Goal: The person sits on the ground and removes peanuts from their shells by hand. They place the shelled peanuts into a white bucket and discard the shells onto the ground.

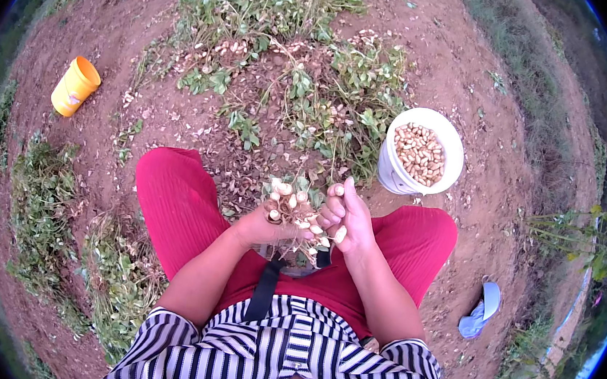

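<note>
Between my knees, my left hand (265, 226) grips a peanut plant by its roots, and a cluster of pale peanut pods (292, 200) sticks out above and beside the fingers. My right hand (349, 216) is just to the right of that cluster, its fingers curled around loose peanuts. One peanut (339, 191) shows at the fingertips and another (340, 234) against the palm. Beyond my right knee stands a white plastic bucket (389, 167), holding many picked peanuts (419, 154).
Uprooted peanut plants (266, 10) lie heaped on the soil ahead. A yellow bucket (75, 88) lies tipped on the far left. More pulled plants (114, 281) lie at my left. On the right are a light-blue cap (480, 313) and a grassy edge (531, 96).
</note>
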Motion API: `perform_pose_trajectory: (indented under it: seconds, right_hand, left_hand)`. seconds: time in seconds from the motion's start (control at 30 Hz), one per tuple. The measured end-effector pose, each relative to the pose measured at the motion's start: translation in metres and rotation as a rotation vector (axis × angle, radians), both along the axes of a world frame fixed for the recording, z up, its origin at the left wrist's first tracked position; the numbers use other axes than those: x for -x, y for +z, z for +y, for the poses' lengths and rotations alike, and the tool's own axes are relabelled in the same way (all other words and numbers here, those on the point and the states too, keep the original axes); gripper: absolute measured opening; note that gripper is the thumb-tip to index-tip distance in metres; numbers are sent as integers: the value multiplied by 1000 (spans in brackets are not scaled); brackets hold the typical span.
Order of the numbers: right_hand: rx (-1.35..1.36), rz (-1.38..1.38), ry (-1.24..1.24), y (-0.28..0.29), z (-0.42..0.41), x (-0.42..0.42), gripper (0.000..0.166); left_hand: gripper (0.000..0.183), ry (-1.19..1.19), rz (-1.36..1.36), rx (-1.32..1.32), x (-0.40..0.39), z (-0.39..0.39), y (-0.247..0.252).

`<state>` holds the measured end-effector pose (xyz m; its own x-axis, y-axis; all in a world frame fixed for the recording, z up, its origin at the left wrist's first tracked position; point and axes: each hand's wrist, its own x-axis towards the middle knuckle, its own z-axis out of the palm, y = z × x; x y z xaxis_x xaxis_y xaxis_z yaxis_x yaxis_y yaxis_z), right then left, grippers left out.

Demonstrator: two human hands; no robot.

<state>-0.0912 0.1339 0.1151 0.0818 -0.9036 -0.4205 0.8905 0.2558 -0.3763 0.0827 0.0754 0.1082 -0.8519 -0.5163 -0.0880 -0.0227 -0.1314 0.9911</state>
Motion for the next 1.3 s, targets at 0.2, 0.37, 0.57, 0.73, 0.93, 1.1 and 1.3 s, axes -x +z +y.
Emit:
perform_pose_trajectory:
  seconds: [0.2, 0.37, 0.57, 0.73, 0.93, 1.1, 1.3]
  right_hand:
    - [134, 332, 91, 6, -3, 14, 24]
    - [168, 749, 355, 6, 4, -3, 32]
    - [150, 806, 473, 13, 3, 4, 21]
    - [101, 570, 174, 4, 1, -3, 15]
    - [46, 287, -87, -5, -3, -3, 15]
    - [78, 91, -213, 3, -9, 25, 14]
    - [64, 418, 38, 10, 1, 14, 18]
  left_hand:
    - [36, -42, -53, -125, 7, 10, 12]
    - [35, -116, -43, -115, 13, 9, 1]
    - [38, -77, -1, -31, 11, 14, -17]
    - [34, -4, -34, -178, 8, 10, 1]
    - [31, 54, 24, 347, 7, 9, -6]
    - [26, 37, -49, 319, 6, 11, -1]
    - [28, -33, -212, 413, 9, 10, 10]
